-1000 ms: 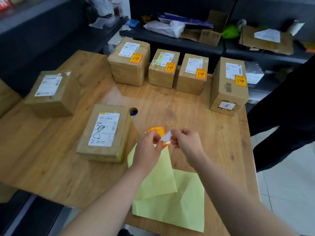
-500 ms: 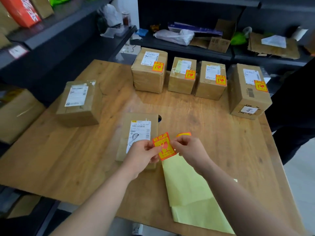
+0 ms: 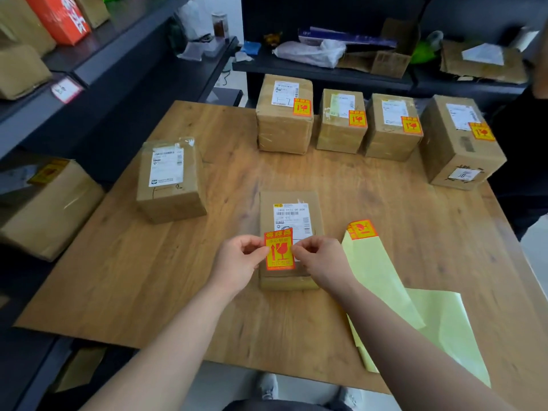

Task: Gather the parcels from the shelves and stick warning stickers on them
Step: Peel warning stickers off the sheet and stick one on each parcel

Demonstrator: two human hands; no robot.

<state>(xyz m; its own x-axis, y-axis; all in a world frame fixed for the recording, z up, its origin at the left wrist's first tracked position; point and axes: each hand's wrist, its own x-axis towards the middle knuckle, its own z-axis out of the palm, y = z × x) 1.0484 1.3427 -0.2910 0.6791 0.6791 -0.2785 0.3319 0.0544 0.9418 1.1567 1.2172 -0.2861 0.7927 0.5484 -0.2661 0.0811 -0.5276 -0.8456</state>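
An orange-and-yellow warning sticker [image 3: 278, 249] is stretched between my two hands just over the near end of a flat brown parcel [image 3: 289, 203] with a white label. My left hand [image 3: 240, 264] pinches its left edge and my right hand [image 3: 318, 259] pinches its right edge. A second unstickered parcel [image 3: 170, 180] sits to the left. Several parcels along the far edge, such as the leftmost one [image 3: 284, 114], carry stickers. A yellow backing sheet [image 3: 382, 280] with one sticker [image 3: 362, 229] at its top lies to the right.
The wooden table [image 3: 148, 277] has dark shelving to the left and behind, holding boxes, bags and cardboard. A large stickered box [image 3: 50, 209] sits off the table's left edge. A person in dark clothes [image 3: 522, 161] stands at the right.
The sticker has come off the backing sheet and moved left over the near parcel. It now sits upright between both hands. My view has shifted left.
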